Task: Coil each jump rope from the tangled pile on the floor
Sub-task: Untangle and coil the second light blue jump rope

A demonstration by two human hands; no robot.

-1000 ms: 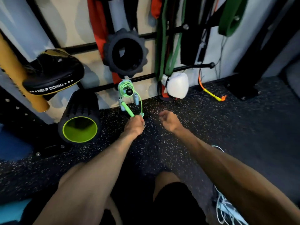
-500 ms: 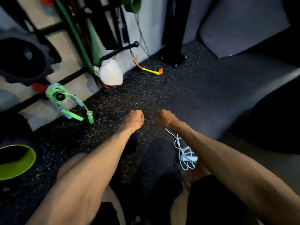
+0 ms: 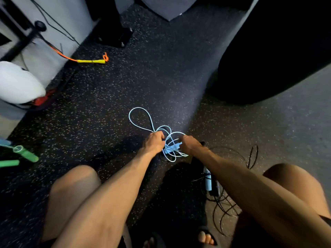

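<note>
A light blue jump rope (image 3: 141,120) lies in tangled loops on the speckled floor in front of my knees. One of its blue handles (image 3: 172,147) sits between my hands. My left hand (image 3: 154,142) grips the cord at the left of the tangle. My right hand (image 3: 189,144) curls round the handle's right end. A second blue handle (image 3: 207,181) lies under my right forearm, mixed with a black rope (image 3: 252,156) that spreads in thin loops to the right.
A green jump rope's handles (image 3: 25,153) lie at the far left. An orange rope with a yellow handle (image 3: 91,61) rests by the wall. A white rounded object (image 3: 18,83) sits left, a rack foot (image 3: 114,35) at the back, a large dark shape (image 3: 268,51) right.
My view swung right and down from the hung green rope to the floor pile. Both hands dropped from empty fists onto the blue rope and took hold of it.
</note>
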